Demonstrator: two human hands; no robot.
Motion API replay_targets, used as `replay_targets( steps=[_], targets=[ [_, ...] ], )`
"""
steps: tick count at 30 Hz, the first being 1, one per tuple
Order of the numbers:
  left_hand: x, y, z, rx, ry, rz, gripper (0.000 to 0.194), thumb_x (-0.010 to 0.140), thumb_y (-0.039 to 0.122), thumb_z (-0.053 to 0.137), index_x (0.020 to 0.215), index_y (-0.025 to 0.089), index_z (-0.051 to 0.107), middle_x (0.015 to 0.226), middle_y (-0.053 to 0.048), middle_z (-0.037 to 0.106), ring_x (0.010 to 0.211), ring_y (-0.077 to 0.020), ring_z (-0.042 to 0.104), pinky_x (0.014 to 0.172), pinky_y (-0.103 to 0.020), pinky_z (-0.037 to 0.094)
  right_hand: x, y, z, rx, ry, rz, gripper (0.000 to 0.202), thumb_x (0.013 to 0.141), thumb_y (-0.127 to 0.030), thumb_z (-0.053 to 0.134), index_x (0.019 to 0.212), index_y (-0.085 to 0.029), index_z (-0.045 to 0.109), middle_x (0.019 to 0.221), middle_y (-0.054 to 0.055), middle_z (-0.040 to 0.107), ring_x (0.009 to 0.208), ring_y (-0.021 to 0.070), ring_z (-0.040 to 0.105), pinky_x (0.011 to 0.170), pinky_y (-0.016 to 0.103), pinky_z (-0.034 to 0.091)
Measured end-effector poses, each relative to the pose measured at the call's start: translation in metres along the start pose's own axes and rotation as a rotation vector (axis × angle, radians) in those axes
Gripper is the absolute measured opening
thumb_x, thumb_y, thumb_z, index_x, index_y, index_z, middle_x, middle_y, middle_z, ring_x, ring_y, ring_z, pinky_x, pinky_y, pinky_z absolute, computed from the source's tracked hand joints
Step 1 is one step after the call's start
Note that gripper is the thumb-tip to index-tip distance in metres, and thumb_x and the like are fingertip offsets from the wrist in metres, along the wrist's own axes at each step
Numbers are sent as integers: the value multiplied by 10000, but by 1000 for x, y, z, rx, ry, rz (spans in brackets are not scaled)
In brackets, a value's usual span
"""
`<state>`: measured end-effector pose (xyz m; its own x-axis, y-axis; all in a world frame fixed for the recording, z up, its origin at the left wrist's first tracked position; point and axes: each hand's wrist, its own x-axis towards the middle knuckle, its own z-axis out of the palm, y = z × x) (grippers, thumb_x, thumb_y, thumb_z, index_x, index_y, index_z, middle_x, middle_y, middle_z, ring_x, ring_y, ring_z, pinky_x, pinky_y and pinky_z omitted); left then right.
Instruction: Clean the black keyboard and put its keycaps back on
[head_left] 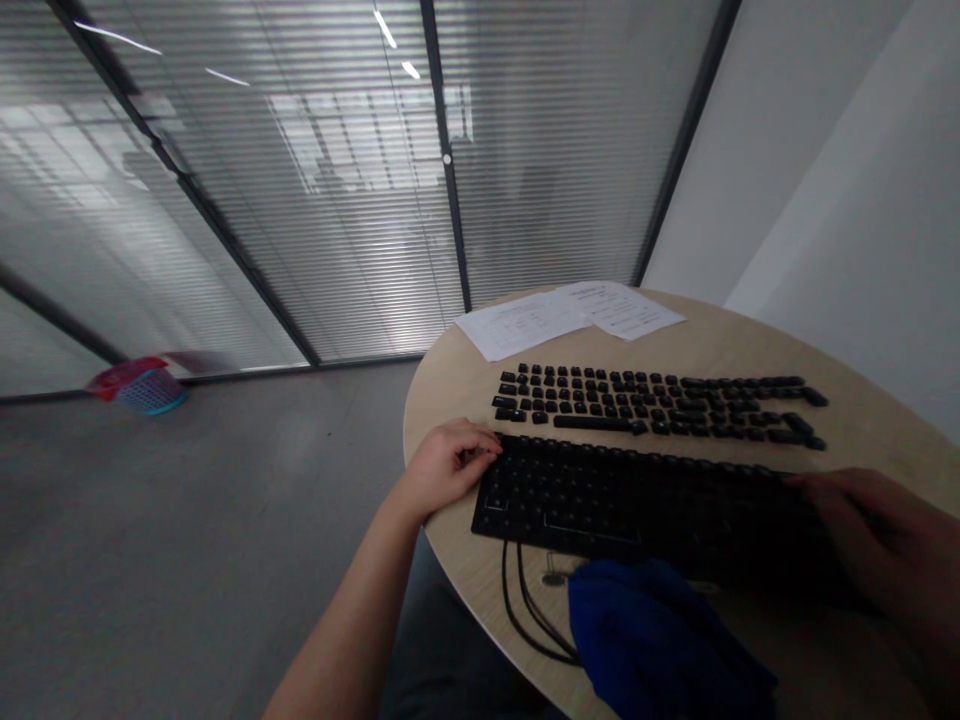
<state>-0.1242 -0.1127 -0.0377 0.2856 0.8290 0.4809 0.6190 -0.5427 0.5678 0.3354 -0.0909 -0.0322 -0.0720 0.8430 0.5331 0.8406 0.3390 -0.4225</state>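
Note:
A black keyboard base (600, 500) lies on the round wooden table, with a row of keys along its far edge and bare switch positions below. My left hand (457, 460) pinches its far left corner between thumb and fingers. At the right end my right hand (877, 530) is closed on the base, its fingers partly in shadow. Beyond the base, loose black keycaps (592, 395) are laid out in rows. A blue cloth (652, 640) is bunched at the near edge, beside a black cable (525, 600) and a small metal tool (553, 577).
Printed papers (525, 322) rest at the far side of the round table (450, 375). Glass partitions with blinds (360, 200) stand behind it, and a white wall rises at the right. A blue and red basket (150, 385) sits on the floor at left.

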Motion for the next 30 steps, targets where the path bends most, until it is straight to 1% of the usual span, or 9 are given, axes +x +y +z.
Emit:
replay_targets(
  steps=[3,5,9,13,15,18,23,27,30],
  targets=[
    [0,0,1,3,-10,16,170,904,136,614,942,217,758,977,-53,776,909,-192,698,837,-392,567,-1,0,0,12,-7,29,303,901,-508,479,878,-308,705,900,68,777,843,372,744,720,492,584],
    [0,0,1,16,-14,34,172,903,131,618,941,220,760,979,-49,774,916,-193,691,849,-399,560,-2,0,0,18,-10,34,290,907,-490,486,882,-299,703,905,68,773,845,374,740,742,503,580],
    [1,1,0,68,28,64,146,905,163,642,918,223,774,972,-58,737,927,-200,668,852,-406,547,-2,3,1,25,-4,18,290,887,-495,500,870,-294,708,888,63,767,827,376,738,736,504,578],
    [-1,2,-2,21,81,-7,134,904,224,659,958,214,782,945,-64,683,828,-177,649,701,-325,534,-3,6,2,40,-13,37,293,892,-523,493,878,-323,707,904,46,768,861,372,741,742,475,579],
    [-2,3,-3,10,99,-48,143,905,217,638,942,207,776,919,-57,679,792,-167,635,669,-304,516,-3,6,2,52,-15,44,287,891,-522,501,884,-322,707,906,47,769,860,367,739,759,477,576],
    [-2,5,-2,46,85,-63,157,879,168,603,878,194,758,898,-54,676,827,-179,633,732,-326,524,-2,7,2,52,3,33,290,857,-514,526,860,-297,720,873,63,771,814,363,739,737,481,581],
    [0,6,0,116,47,-1,220,823,110,535,866,190,735,876,-54,660,848,-198,627,768,-359,526,1,5,1,21,12,33,304,814,-496,530,823,-268,731,850,89,783,788,368,748,698,500,594],
    [1,4,2,165,53,28,269,809,63,490,807,193,726,818,-49,649,817,-194,610,760,-358,514,1,4,1,27,4,34,286,821,-504,527,820,-296,724,856,73,783,801,366,751,733,496,597],
    [1,2,3,215,48,45,287,826,50,483,787,197,727,785,-48,644,801,-197,596,749,-355,499,0,5,1,21,-33,27,279,851,-505,518,858,-311,718,897,67,782,841,384,750,749,499,592]
  ],
)
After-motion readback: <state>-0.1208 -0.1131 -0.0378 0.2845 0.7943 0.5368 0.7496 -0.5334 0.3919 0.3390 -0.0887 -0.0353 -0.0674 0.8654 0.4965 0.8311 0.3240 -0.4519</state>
